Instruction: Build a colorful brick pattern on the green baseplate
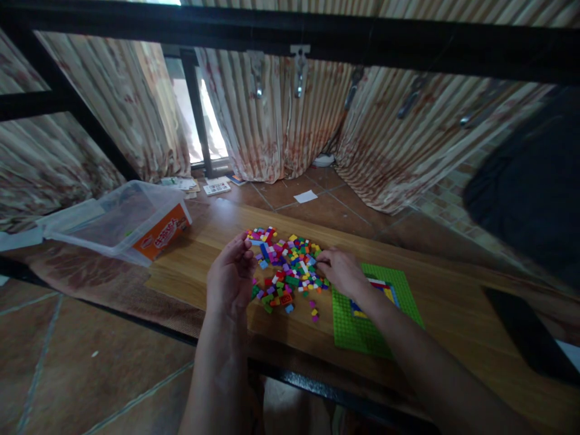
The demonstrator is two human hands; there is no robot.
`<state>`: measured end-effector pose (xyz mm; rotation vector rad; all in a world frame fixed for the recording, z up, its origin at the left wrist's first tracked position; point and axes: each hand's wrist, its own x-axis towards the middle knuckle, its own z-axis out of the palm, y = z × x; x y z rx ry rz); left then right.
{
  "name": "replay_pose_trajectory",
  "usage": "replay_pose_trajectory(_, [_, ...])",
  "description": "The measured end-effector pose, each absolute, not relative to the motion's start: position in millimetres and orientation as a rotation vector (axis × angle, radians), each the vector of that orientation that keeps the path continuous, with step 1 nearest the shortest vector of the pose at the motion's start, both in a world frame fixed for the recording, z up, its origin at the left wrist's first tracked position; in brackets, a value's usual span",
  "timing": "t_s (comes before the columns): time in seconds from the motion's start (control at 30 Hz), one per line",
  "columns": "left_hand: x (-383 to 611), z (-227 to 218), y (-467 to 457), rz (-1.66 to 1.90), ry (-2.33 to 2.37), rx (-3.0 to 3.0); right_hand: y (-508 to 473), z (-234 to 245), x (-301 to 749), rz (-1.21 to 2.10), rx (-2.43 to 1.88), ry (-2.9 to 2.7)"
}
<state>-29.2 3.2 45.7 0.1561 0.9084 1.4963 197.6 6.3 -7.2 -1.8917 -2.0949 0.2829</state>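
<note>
A pile of small coloured toy building bricks (290, 266) is spread over the wooden board between my hands. My left hand (232, 266) is at the pile's left edge, palm turned up and fingers curled closed. A long light-blue brick (256, 243) shows right at its fingertips; whether it is held I cannot make out. My right hand (342, 270) reaches into the pile's right side with thumb and fingers pinched together, hiding what is between them. Under my right forearm lies a green baseplate (347, 329), bearing a partly covered frame of blue, yellow, red and white bricks (387, 290).
A clear plastic bin (113, 248) with an orange label stands at the left end of the wooden board (190, 278). A dark flat object (521, 332) lies at the right. Striped curtains (290, 133) and a black bar (290, 36) are beyond; papers (306, 196) lie on the floor.
</note>
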Motion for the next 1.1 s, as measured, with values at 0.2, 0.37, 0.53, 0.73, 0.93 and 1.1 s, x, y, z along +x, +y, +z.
replay_pose_trajectory(0.2, [-27,43,4,1.478,0.856,0.201,-26,16,234,0.37,-1.677,-1.594])
replay_pose_trajectory(0.37, [-8,41,1,1.445,0.833,0.34,-95,18,286,0.517,-1.732,-1.011])
replay_pose_trajectory(0.53, [49,29,-26,1.281,0.949,0.743,-139,7,301,0.644,-1.71,-0.768])
replay_pose_trajectory(0.73, [112,-6,-56,0.99,0.907,1.286,-123,-1,283,0.566,-1.531,-1.009])
replay_pose_trajectory(0.93, [121,-16,-54,0.85,0.996,1.579,-113,-21,276,0.507,-1.504,-1.16])
replay_pose_trajectory(1.1, [118,-7,-67,0.708,0.995,1.833,-112,-37,277,0.483,-1.516,-1.166])
